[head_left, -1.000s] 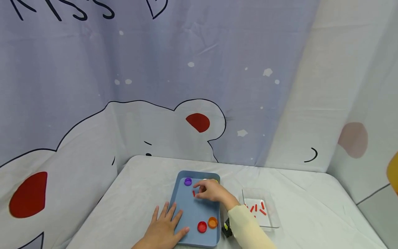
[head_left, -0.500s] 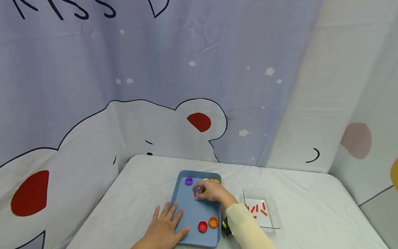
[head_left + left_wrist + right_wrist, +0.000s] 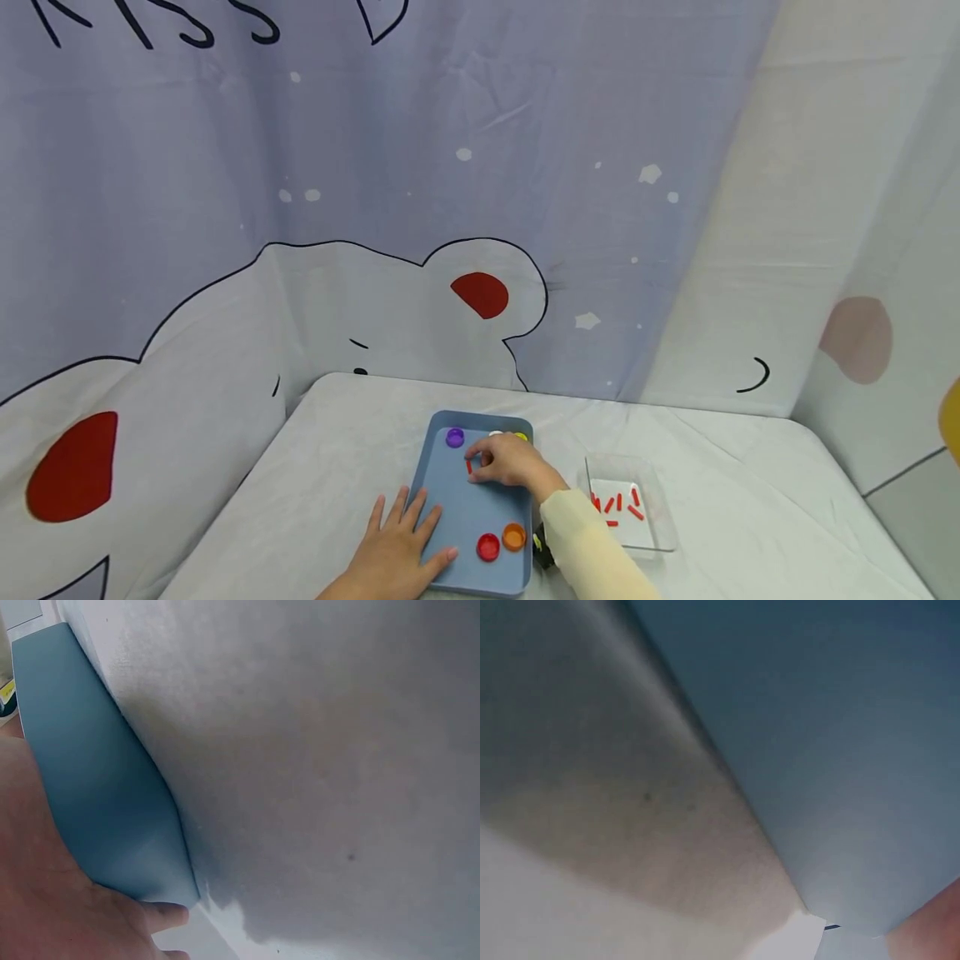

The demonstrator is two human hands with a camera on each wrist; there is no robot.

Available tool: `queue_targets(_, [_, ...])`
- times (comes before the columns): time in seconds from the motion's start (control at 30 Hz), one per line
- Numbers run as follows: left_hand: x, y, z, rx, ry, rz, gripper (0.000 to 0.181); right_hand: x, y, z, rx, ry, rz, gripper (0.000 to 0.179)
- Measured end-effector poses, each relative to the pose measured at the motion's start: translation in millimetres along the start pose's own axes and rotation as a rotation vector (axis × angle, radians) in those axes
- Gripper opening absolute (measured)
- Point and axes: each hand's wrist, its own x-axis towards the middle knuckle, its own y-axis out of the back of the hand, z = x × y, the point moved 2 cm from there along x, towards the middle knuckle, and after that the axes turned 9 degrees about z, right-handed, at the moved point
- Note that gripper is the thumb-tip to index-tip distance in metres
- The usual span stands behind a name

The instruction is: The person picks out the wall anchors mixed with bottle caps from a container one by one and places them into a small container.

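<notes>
A blue tray lies on the white-covered table. My left hand rests over its left rim with fingers spread. Over the far part of the tray, my right hand pinches a small red stick lengthwise between thumb and fingertip. Beyond that hand stand a small round purple cup, a white one and a yellow one, the last two partly hidden. A red cup and an orange cup sit near the tray's front. The wrist views show mostly the tray's outer wall.
To the right of the tray stands a clear plastic box with several red sticks in it. A black object is partly hidden beneath the right sleeve. Printed cloth hangs behind the table.
My right thumb and fingertip have closed in on the red stick's ends. The left hand stays in place on the tray. The view has shifted slightly.
</notes>
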Motion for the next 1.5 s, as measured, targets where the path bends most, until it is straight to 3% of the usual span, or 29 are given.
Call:
queue_targets(0.57, [1.1,-1.5,0.1,-0.011,0.016,0.009,0.081,1.6,-5.3,0.7,-0.045,0.014,0.060,0.020])
queue_targets(0.77, [-0.4,0.4,1.4,-0.009,0.029,0.009,0.081,-1.4,-3.0,1.2,0.006,0.055,0.103,0.014])
queue_targets(1.2, [1.5,3.9,2.8,-0.053,0.064,0.015,0.077,-16.8,35.5,-14.2,0.177,0.091,0.151,0.018])
queue_targets(1.5, [-1.9,5.7,5.8,-0.068,0.064,0.023,0.076,-43.4,58.3,-5.6,0.273,0.064,0.175,0.016])
